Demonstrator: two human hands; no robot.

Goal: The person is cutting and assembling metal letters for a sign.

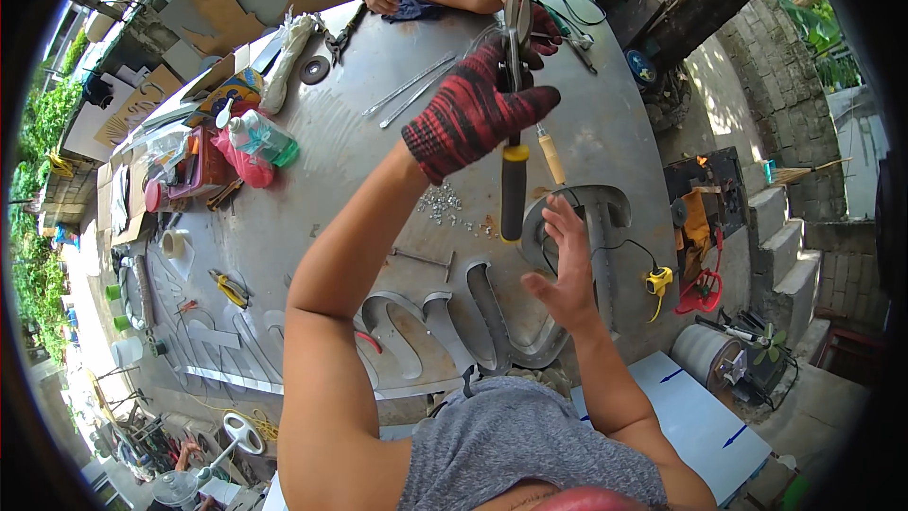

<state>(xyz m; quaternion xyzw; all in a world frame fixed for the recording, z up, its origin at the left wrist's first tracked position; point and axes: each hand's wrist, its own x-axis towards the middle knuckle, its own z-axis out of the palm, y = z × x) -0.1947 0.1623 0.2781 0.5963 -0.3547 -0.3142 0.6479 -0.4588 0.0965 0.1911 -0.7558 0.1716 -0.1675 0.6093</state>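
1. Two hands show in my far-off view. My left hand wears a red and black striped knit glove and is closed around long grey metal snips with a black handle banded in yellow.
2. My right hand is bare and wide open, fingers apart, with nothing in it that I can see.
3. The snips run from far to near. Their blades point away from my chest, and the handle points back toward it. The left hand has the middle. The handle's low end is near the right hand, just left of its fingertips, and I see a gap between them.
4. Below the right hand, a curved grey metal shape lies on the wide grey metal table. A tool with a pale wooden grip is just past the fingertips. Small silver bits lie in a heap to the left.
5. The glove hides where the snips join. Only one handle shows well, and I cannot tell if the blades are apart. Behind them is more red and black cloth; I cannot tell if someone's hand fills it. The right hand and arm cover part of the curved shape.
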